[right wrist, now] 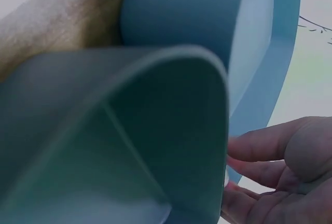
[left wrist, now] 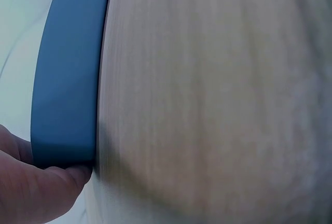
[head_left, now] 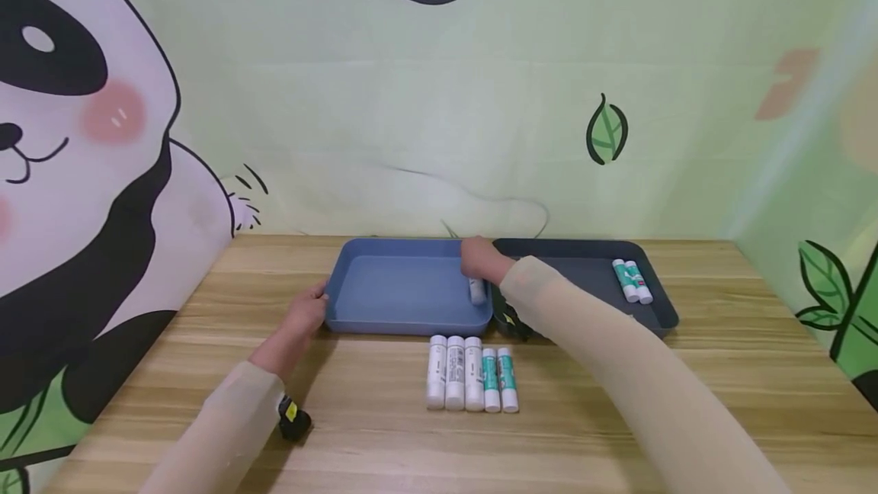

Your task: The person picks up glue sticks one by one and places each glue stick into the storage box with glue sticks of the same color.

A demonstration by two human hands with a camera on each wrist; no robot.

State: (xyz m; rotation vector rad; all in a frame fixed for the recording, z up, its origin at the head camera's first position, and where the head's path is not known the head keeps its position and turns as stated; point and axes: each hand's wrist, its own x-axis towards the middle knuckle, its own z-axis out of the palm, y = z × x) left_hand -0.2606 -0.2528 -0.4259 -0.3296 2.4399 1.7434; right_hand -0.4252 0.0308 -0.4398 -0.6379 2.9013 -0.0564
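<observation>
My left hand (head_left: 305, 311) grips the left side of the blue tray (head_left: 405, 326); in the left wrist view the thumb (left wrist: 44, 190) presses against the end of the tray wall (left wrist: 67, 79). At the tray's right end, my right hand (head_left: 483, 258) holds a white glue stick (head_left: 476, 292), its upper part hidden by the fingers. In the right wrist view that hand (right wrist: 290, 172) is partly behind the dark tray's wall. In front of the blue tray lie several glue sticks in a row: large white ones (head_left: 455, 373) and smaller teal-and-white ones (head_left: 490, 380).
A dark tray (head_left: 572, 273) stands right beside the blue one, with two teal-and-white glue sticks (head_left: 632, 281) at its right end. Both trays sit near the back of the wooden table (head_left: 370, 441), by a printed backdrop (head_left: 329, 97). The right forearm crosses above the dark tray's front.
</observation>
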